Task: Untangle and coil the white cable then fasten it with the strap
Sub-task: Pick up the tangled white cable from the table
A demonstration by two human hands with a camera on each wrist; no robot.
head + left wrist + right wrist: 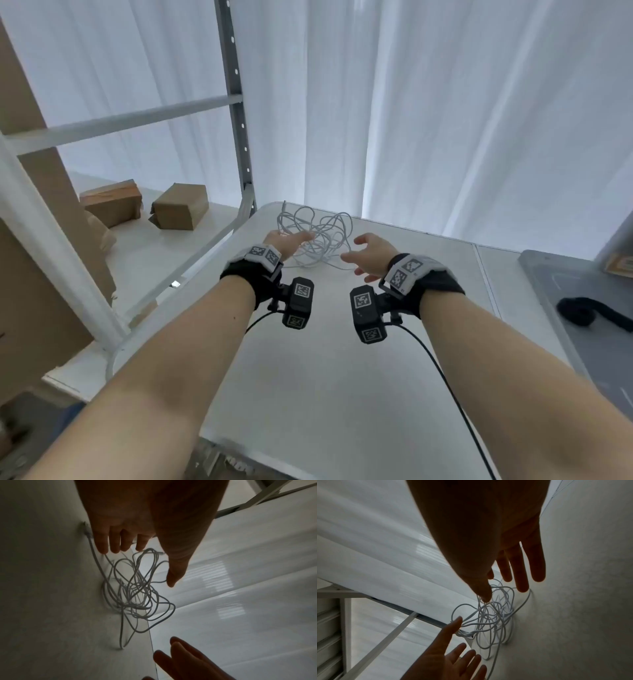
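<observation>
The white cable point(318, 236) lies in a loose tangle at the far end of the white table point(325, 377); one plug end point(285, 204) points toward the far edge. My left hand point(291, 240) reaches over the tangle's left side with straight fingers, whose tips come down to the strands point(137, 595) in the left wrist view. My right hand point(366, 255) hovers spread at the tangle's right side, holding nothing; its thumb hangs over the loops point(493, 619). A black strap point(579, 311) lies curled on a grey mat point(561, 274) at the right.
A white curtain point(445, 120) hangs just behind the table's far edge. A grey metal shelf post point(236, 102) stands at the far left corner, with cardboard boxes point(180, 210) on the low shelf beside it. Black wrist-camera leads trail over the near table.
</observation>
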